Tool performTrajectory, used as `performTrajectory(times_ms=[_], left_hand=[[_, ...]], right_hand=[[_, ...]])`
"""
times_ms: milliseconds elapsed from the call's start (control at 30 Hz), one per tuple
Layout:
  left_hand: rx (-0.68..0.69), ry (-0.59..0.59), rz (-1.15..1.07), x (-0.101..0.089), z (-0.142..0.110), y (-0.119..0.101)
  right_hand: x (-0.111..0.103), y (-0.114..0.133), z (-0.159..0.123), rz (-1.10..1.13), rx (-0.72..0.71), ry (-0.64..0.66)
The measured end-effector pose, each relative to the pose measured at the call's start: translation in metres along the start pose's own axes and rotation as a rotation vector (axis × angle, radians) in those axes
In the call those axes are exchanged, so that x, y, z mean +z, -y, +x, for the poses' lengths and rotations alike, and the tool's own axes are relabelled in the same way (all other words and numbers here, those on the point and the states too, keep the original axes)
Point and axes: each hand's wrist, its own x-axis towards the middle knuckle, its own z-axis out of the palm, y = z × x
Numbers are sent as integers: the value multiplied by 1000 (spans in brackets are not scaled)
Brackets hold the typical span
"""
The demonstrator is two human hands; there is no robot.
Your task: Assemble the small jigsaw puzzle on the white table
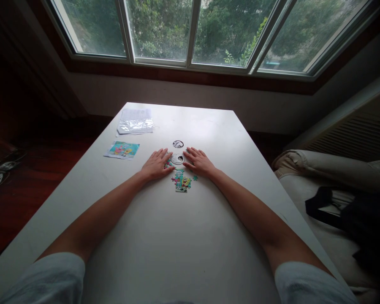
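Observation:
My left hand lies flat on the white table with its fingers spread, partly over some small colourful jigsaw pieces. Opposite it, my right hand also rests flat, fingers apart. Between the two hands is a round whitish disc with a dark mark, and a second round disc lies just beyond it. Nearer to me sits a partly joined jigsaw puzzle showing cartoon figures. A loose teal puzzle piece lies to its right. What is under my palms is hidden.
At the table's far left lie papers in a clear plastic sleeve and a cartoon picture sheet. A window is beyond the far edge. On the right, a pale sofa holds a dark bag or cloth.

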Motion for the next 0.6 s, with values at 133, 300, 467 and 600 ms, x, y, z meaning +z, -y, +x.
performTrajectory(times_ms=[133,300,467,600], left_hand=[[21,18,13,-1,1,0],[41,19,25,-1,1,2],[90,59,37,-1,2,4],[121,80,27,-3,0,3]], right_hand=[[-1,1,-1,15,-58,-15],[-3,5,-15,16,-96,-1],[-6,9,-28,-10,-115,45],[-9,8,-35,-3,-157,81]])
